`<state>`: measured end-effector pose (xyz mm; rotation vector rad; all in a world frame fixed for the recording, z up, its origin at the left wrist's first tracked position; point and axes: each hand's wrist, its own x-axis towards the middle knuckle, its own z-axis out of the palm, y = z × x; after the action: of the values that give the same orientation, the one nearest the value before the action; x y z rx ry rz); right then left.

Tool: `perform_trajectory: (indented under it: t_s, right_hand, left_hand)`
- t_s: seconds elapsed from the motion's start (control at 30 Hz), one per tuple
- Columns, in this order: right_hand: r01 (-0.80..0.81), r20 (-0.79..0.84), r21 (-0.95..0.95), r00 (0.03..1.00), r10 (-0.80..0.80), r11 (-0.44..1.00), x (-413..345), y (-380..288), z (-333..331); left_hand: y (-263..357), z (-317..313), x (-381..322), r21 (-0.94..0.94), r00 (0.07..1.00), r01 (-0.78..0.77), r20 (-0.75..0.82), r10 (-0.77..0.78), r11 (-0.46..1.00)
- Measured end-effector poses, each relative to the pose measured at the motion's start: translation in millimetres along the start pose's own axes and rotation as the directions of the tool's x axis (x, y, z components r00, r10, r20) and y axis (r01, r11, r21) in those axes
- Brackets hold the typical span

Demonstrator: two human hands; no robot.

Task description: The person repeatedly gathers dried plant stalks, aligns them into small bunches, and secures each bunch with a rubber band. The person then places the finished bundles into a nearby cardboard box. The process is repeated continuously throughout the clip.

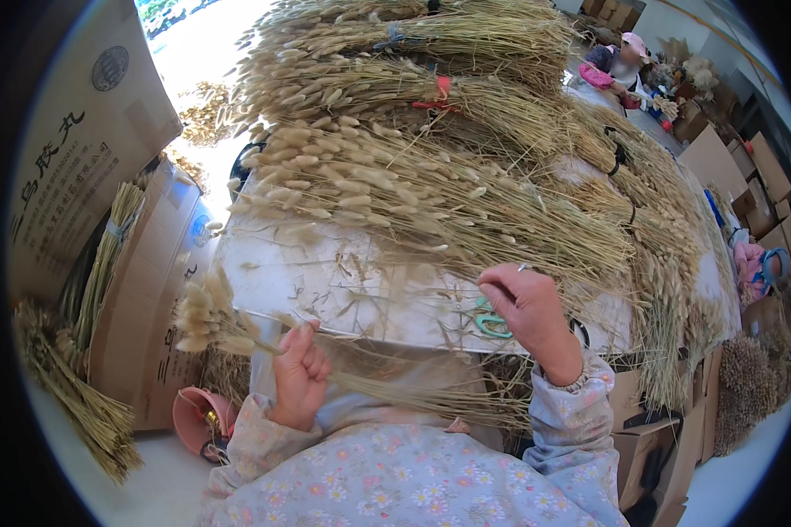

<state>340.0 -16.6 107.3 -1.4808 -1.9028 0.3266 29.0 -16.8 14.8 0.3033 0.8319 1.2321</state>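
My left hand point(301, 369) is closed around a small bunch of dried bunny tail grass point(217, 319), its fluffy heads pointing left and its stems running right across my lap. My right hand point(527, 313) is raised over the table's front edge, thumb and fingertips together; whether a thin stem is between them I cannot tell. Just left of and beneath it lie green-handled scissors point(492, 324), partly hidden. A large loose pile of the same grass point(435, 197) covers the table behind both hands, heads to the left. Stem scraps litter the white tabletop point(270, 247).
Tied bundles point(501, 99) are stacked at the back, and more lie along the right side. Cardboard boxes point(142, 303) and a pink bucket point(201, 421) stand at the left. An open box point(646, 454) is low at right. Two people point(623, 62) are farther off at right.
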Motion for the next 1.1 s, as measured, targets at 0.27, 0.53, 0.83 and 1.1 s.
perform_trajectory:
  t_s: [0.27,0.53,0.83,1.1]
  right_hand:
    - [-0.024,0.237,-0.383,0.964,0.123,0.924,-41,34,88]
    - [-0.015,0.277,-0.028,0.961,0.023,0.999,-18,10,64]
    - [-0.532,0.538,0.782,0.839,0.080,0.324,45,-43,39]
    - [-0.493,0.507,0.840,0.862,-0.002,0.227,67,-49,43]
  left_hand:
    - [-1,0,0,0.007,0.999,0.022,0.023,-0.022,1.000]
    - [0,4,-3,0.008,0.999,0.024,0.024,-0.024,1.000]
    - [2,11,-7,-0.047,0.998,0.020,0.056,-0.017,0.999]
    - [5,10,-5,-0.045,0.997,0.000,0.078,0.003,0.999]
